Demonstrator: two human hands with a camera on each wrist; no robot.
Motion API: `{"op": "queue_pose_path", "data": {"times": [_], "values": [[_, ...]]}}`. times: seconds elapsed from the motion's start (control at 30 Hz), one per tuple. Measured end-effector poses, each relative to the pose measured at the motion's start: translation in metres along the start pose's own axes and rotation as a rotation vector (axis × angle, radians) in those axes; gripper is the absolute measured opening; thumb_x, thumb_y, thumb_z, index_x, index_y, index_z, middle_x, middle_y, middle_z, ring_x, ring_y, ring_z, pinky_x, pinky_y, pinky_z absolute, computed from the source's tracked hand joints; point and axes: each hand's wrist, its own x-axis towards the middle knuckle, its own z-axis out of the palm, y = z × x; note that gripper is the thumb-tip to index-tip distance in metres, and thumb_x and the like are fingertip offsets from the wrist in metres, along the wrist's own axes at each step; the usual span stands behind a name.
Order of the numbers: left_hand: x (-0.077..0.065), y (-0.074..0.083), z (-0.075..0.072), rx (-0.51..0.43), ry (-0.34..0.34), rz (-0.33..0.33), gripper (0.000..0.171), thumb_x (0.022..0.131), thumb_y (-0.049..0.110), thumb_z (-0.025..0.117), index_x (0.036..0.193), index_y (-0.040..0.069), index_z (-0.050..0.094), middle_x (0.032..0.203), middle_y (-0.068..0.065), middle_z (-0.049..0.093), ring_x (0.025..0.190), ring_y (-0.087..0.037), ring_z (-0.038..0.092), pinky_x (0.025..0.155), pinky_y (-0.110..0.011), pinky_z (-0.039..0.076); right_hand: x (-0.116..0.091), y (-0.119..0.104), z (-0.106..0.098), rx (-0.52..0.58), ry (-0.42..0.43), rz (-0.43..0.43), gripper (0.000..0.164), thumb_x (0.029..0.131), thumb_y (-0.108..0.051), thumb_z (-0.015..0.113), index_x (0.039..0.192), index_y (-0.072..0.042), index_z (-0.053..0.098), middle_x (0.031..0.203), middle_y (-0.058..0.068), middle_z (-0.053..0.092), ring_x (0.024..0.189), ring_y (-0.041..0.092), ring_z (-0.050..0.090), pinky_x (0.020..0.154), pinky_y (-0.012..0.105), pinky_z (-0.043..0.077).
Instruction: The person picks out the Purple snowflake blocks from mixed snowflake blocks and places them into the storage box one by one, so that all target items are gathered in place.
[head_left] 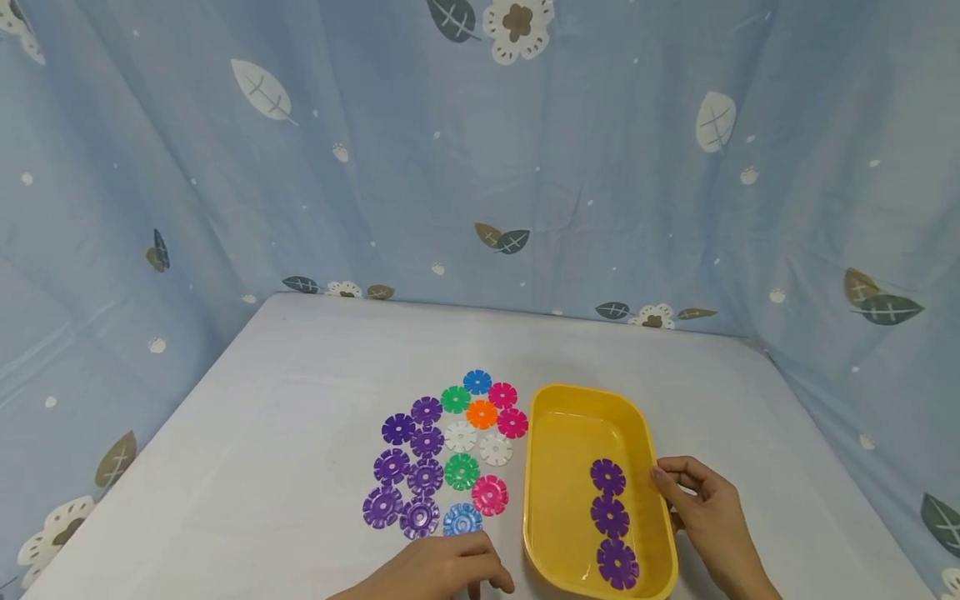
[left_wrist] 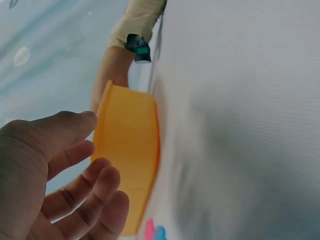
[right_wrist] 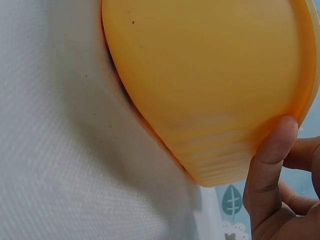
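A yellow plastic basin (head_left: 551,500) stands on the white table, with three purple snowflake discs (head_left: 610,517) in a row along its right side. My right hand (head_left: 708,517) pinches the basin's right rim between thumb and fingers; the right wrist view shows a finger (right_wrist: 275,150) against the basin's outer wall. To the left of the basin's near end is my left hand (head_left: 446,568), just below a light blue snowflake disc (head_left: 462,519). Its fingers (left_wrist: 97,195) are loosely bent and hold nothing, apart from the basin.
Several purple discs (head_left: 425,477) lie in two rough columns left of the basin. Between them and the basin are green (head_left: 461,472), pink (head_left: 490,495), white (head_left: 496,449), orange (head_left: 482,414) and blue (head_left: 477,382) discs. A blue patterned curtain (head_left: 420,183) surrounds the table's back and sides.
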Motion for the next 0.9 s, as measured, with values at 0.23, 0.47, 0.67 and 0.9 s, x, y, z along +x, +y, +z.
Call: {"op": "queue_pose_path", "data": {"times": [0.23,0.47,0.67,0.9], "values": [[-0.016,-0.006,-0.002,-0.048,0.007,-0.103,0.028,0.092,0.031,0.073,0.116,0.018,0.07,0.102,0.013,0.061,0.08,0.008,0.058,0.069,-0.012,0.05,0.0,0.0,-0.001,-0.003,0.005,-0.007,0.042,0.099,-0.032,0.065,0.122,0.003,0.058,0.1,0.008,0.07,0.073,0.023,0.067,0.059,0.036,0.057],[-0.036,-0.011,-0.005,-0.142,0.058,-0.257,0.026,0.088,0.033,0.077,0.11,0.021,0.07,0.096,0.017,0.059,0.076,0.005,0.055,0.066,-0.017,0.052,0.0,0.002,0.002,0.017,-0.004,0.001,0.045,0.098,-0.035,0.066,0.121,0.003,0.058,0.1,0.007,0.07,0.074,0.023,0.068,0.059,0.036,0.057],[-0.051,-0.019,-0.004,-0.189,0.199,-0.223,0.025,0.091,0.035,0.074,0.11,0.02,0.069,0.094,0.014,0.06,0.079,0.003,0.056,0.063,-0.019,0.052,0.0,0.0,0.003,0.009,0.001,0.001,0.046,0.098,-0.035,0.065,0.123,0.003,0.058,0.1,0.008,0.069,0.073,0.023,0.067,0.059,0.036,0.057],[-0.062,-0.026,-0.002,-0.154,0.271,-0.242,0.022,0.093,0.031,0.072,0.109,0.016,0.069,0.098,0.01,0.063,0.079,0.002,0.055,0.061,-0.019,0.05,0.001,0.0,0.0,-0.008,0.014,0.044,0.047,0.098,-0.036,0.066,0.124,0.002,0.057,0.099,0.006,0.068,0.075,0.021,0.067,0.059,0.035,0.057]]}}
